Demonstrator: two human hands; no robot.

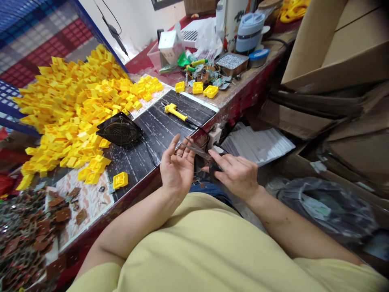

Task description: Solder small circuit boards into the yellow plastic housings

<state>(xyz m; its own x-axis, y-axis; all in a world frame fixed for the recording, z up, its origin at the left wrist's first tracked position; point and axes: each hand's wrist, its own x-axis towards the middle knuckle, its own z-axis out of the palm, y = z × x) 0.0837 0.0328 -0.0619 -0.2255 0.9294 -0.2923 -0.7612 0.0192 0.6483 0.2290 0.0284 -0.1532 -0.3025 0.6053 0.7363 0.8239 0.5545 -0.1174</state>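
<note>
My right hand (238, 172) is closed on the dark handles of a pair of scissors (199, 151). The slightly parted blades point left, with their tips at the fingers of my left hand (178, 168). That hand is turned palm up, fingers loosely curled and apart, a ring on one of them. I cannot make out anything lying in it. Beyond the hands, a yellow soldering iron (176, 112) rests on the black work mat (154, 129). A black fan (120, 129) stands to its left, and a single yellow plastic housing (120, 180) lies near the mat's front edge.
A large heap of yellow housings (75, 109) spills from a blue crate (100, 30). Brown circuit boards (27, 231) pile up at lower left. Farther back stand a metal tin of small parts (232, 63) and a blue-lidded tub (258, 58). Cardboard boxes (334, 52) crowd the right.
</note>
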